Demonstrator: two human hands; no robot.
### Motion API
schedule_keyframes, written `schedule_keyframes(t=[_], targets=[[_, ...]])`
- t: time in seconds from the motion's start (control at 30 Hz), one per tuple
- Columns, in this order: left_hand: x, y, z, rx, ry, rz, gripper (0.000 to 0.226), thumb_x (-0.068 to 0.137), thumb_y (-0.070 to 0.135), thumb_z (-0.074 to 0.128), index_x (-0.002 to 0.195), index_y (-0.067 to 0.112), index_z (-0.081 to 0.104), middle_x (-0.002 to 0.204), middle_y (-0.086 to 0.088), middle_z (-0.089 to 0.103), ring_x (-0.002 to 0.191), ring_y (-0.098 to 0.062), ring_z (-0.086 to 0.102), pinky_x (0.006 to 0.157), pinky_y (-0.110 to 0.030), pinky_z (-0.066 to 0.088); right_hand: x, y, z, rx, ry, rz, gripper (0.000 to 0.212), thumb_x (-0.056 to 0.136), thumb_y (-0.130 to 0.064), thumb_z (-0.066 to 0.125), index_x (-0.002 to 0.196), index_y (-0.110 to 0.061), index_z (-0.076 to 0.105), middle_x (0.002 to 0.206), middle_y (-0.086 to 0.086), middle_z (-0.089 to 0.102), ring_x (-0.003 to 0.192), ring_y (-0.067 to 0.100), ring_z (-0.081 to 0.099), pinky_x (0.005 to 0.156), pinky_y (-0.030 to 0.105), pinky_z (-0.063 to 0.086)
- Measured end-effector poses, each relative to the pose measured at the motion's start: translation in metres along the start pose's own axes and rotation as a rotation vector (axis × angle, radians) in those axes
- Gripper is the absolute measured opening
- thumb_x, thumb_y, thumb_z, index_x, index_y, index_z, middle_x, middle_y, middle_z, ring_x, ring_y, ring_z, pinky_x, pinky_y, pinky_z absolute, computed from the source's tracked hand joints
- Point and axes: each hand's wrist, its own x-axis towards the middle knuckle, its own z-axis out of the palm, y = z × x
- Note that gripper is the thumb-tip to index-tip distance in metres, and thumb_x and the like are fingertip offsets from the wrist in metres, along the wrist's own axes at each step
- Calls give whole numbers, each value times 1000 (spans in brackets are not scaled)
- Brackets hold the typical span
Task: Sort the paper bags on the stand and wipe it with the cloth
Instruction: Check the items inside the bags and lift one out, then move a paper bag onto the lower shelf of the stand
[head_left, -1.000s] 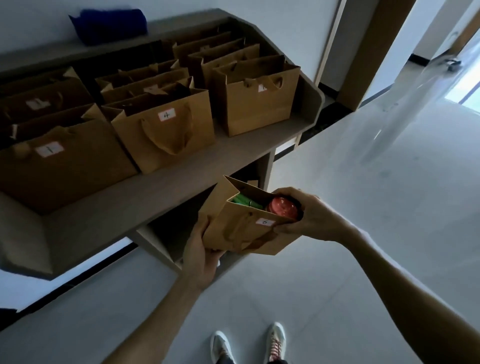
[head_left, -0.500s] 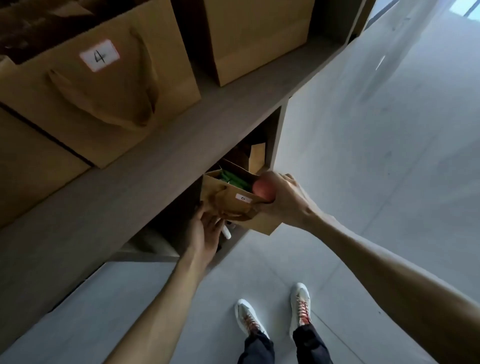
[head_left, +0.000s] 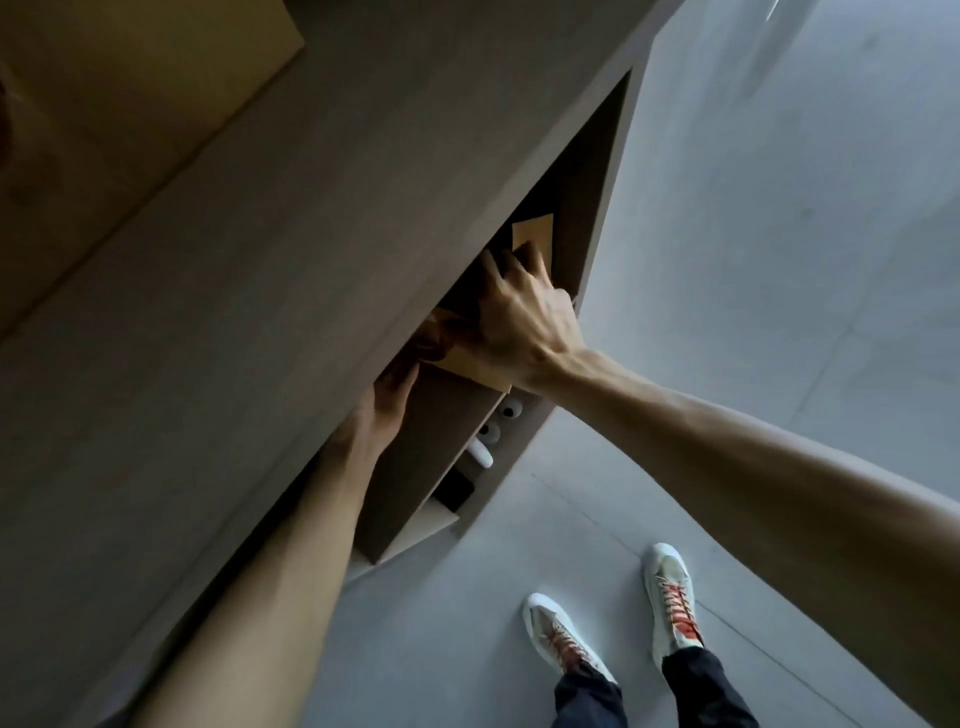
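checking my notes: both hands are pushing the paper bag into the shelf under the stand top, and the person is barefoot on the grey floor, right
Not quite. The head view shows the person in white sneakers with orange-red laces, not barefoot. The rest holds: the left hand and right hand are both on the paper bag, which is partly inside the shelf opening below the stand top, and the floor is grey.

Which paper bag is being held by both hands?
The bag under the counter: right hand on top, left hand beneath. The bag behind is untouched.
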Motion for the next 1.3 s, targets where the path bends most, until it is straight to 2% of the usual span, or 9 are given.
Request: schedule_keyframes(t=[0.1, 0.37, 0.53, 0.73, 0.83, 0.97, 1.07, 1.13, 1.3], targets=[[11, 2, 0, 182, -62, 176, 59, 92, 30, 53, 141, 2, 36, 146, -19, 39, 135, -29, 40, 111, -38, 37, 3, -5, 11, -79, 28, -5, 92, 81, -66, 64, 148, -12, 30, 142, 11, 42, 129, 34, 30, 65, 40, 47], [32, 9, 7, 136, -24, 184, 45, 97, 25, 49, 140, 13, 42, 144, -11, 43, 130, -25, 45, 105, -35, 42, 2, 11, 16, 28, 88, -80, 81, 85, -51, 67, 145, -5, 36, 139, 19, 40, 122, 39, 36, 57, 36, 44], [29, 6, 8, 110, -7, 176, 45, 98, 26, 47, 140, 13, 41, 145, -13, 40, 130, -27, 44, 102, -34, 44, -11, 27, 23, 169, 61, -152, 80, 80, -40, 77, 144, -6, 41, 139, 19, 42, 117, 38, 43, 78, 47, 55], [7, 1, 11, 148, -41, 182, 39, 98, 21, 43, 135, 9, 43, 144, -15, 41, 132, -29, 42, 110, -43, 36, -24, 25, 7, 242, 29, -197, 85, 77, -43, 80, 145, -12, 41, 141, 14, 41, 120, 33, 45, 90, 44, 53], [-7, 2, 9, 124, -26, 194, 38, 99, 23, 43, 136, 12, 44, 145, -15, 40, 131, -29, 43, 97, -39, 48, -29, 22, -16, 267, 29, -216, 75, 80, -44, 76, 141, -11, 45, 136, 13, 45, 118, 30, 47, 93, 42, 51], [-44, 8, 15, 343, -2, 290, 27, 101, 22, 40, 127, 20, 48, 134, -8, 49, 116, -22, 55, 81, -30, 51, -46, 19, -65, 280, 70, -219, 48, 90, -41, 66, 129, -13, 57, 121, 7, 57, 110, 23, 56, 87, 38, 53], [-89, 6, 28, 561, 37, 411, 33, 99, 15, 45, 130, 4, 48, 127, -14, 54, 108, -27, 58, 81, -30, 50, -69, 16, -107, 290, 136, -251, 33, 94, -42, 60, 115, -17, 64, 109, 1, 63, 92, 18, 65, 75, 38, 57], [-122, 3, 34, 710, 10, 521, 30, 98, 11, 48, 126, 1, 52, 121, -14, 58, 101, -27, 62, 72, -18, 53, -84, 11, -136, 315, 173, -262, 29, 95, -42, 58, 109, -18, 66, 103, -1, 64, 85, 15, 65, 70, 37, 56], [-206, 5, 45, 1067, -157, 642, 17, 97, 17, 51, 105, 21, 65, 98, 6, 70, 84, -7, 69, 73, -22, 56, -108, -4, -206, 381, 251, -392, 31, 96, -40, 55, 108, -14, 67, 102, -1, 65, 83, 11, 63, 66, 25, 54]])
